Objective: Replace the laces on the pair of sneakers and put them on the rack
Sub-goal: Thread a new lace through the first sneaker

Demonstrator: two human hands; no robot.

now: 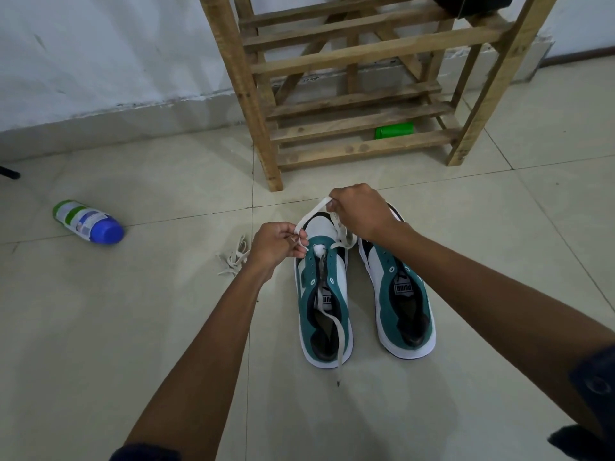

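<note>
Two green and white sneakers stand side by side on the tiled floor, toes pointing away from me. The left sneaker (324, 301) carries a white lace (311, 215) near its toe end, and one lace end trails back over the heel onto the floor. My left hand (274, 244) pinches the lace beside the front eyelets. My right hand (357, 211) grips the lace above the toe, so a loop spans between both hands. The right sneaker (397, 294) has no lace in its eyelets. A wooden rack (349, 61) stands just beyond the shoes.
A loose white lace (233, 257) lies bunched on the floor left of my left hand. A bottle with a blue cap (87, 221) lies on its side at the left. A green container (394, 130) sits under the rack's lowest shelf. A wall runs behind.
</note>
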